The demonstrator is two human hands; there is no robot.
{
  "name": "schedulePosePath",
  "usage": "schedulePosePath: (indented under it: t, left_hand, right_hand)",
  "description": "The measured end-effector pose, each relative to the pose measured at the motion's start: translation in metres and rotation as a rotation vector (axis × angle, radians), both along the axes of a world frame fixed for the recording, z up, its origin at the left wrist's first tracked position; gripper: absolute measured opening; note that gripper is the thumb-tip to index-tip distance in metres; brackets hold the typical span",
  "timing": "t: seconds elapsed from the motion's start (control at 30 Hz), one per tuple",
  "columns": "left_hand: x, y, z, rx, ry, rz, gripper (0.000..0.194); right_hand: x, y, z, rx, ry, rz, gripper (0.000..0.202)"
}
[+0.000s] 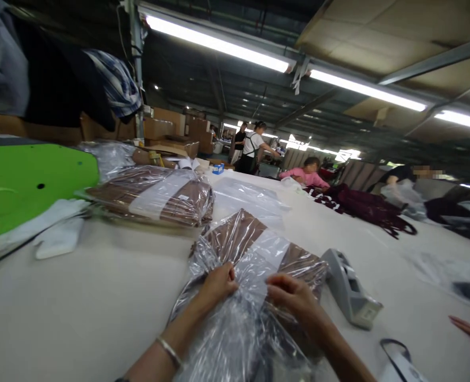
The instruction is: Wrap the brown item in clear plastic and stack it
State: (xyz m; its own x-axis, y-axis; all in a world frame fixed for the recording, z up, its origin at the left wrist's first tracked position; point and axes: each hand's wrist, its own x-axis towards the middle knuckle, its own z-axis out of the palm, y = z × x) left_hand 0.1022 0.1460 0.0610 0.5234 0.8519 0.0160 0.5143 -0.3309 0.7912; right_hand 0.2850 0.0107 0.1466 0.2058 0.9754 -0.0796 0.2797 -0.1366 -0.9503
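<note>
White table (pixel 119 318) under strip lights (pixel 219 43); on it, near centre, bagged brown bundle (pixel 254 262). Loose plastic (pixel 227 339) pinched in left hand (pixel 219 286); cannot tell whether gripped by curled right hand (pixel 293 297). Probably light, soft, slippery; best steadied at far corner (pixel 241 218).

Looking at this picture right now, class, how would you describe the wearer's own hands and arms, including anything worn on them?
The left hand and right hand are ungloved, and no sleeve covers the visible forearms. A slim, pale, silvery bangle circles the left wrist; no band shows on the right.
</note>
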Motion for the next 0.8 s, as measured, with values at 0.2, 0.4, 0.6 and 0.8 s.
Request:
schedulePosePath:
  t: [0.2,0.4,0.6,0.8]
  left_hand:
    - [-0.005,0.001,0.003,-0.034,-0.056,-0.039,0.016]
    - [-0.007,0.007,0.000,-0.037,-0.036,-0.067,0.014]
    - [-0.008,0.014,-0.001,-0.030,-0.001,-0.112,0.019]
    - [-0.004,0.014,0.000,0.037,0.044,-0.078,0.006]
  right_hand:
    - [-0.064,0.053,-0.051,0.008,-0.150,-0.048,0.033]
    - [-0.050,0.069,-0.068,-0.112,-0.509,-0.150,0.026]
    - [-0.049,0.077,-0.076,-0.197,-0.462,-0.165,0.017]
    - [-0.053,0.086,-0.072,-0.309,-0.469,-0.179,0.018]
